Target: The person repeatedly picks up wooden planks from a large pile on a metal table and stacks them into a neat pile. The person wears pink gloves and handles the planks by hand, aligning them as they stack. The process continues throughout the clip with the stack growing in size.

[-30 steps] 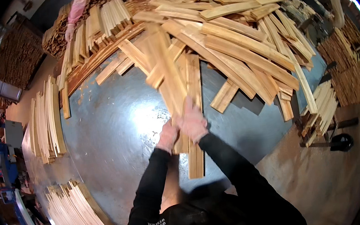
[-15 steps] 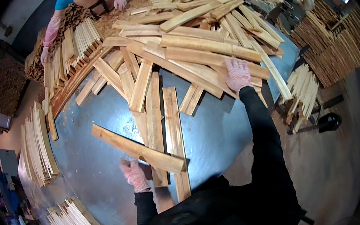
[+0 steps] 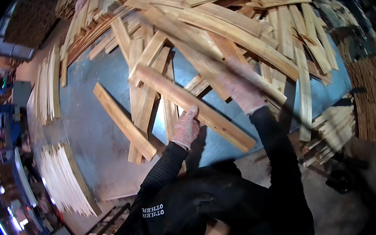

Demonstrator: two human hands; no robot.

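My left hand (image 3: 186, 129), in a pale pink glove, grips a long flat wooden board (image 3: 196, 107), thumb on top and fingers beneath. This board slants across the front of the pile, its near end toward the lower right. Further right, my gloved right hand (image 3: 241, 88) is smeared by motion at the edge of another wooden board. That second board is blurred as well and slants over the pile; it seems to be in the hand, though the fingers are indistinct. A loose board (image 3: 123, 120) lies to the left of my left hand, overlapping other boards.
A heap of boards (image 3: 242, 27) covers the far part of the metal table (image 3: 83, 115). Stacked slats stand along the left edge, in a near stack (image 3: 65, 180) and a farther one (image 3: 47, 89). Another stack (image 3: 333, 131) sits off the table at right.
My left hand has moved right and up from beside the loose board and now holds a different board. My right hand, earlier resting on the heap, now moves with a board. The view has shifted.
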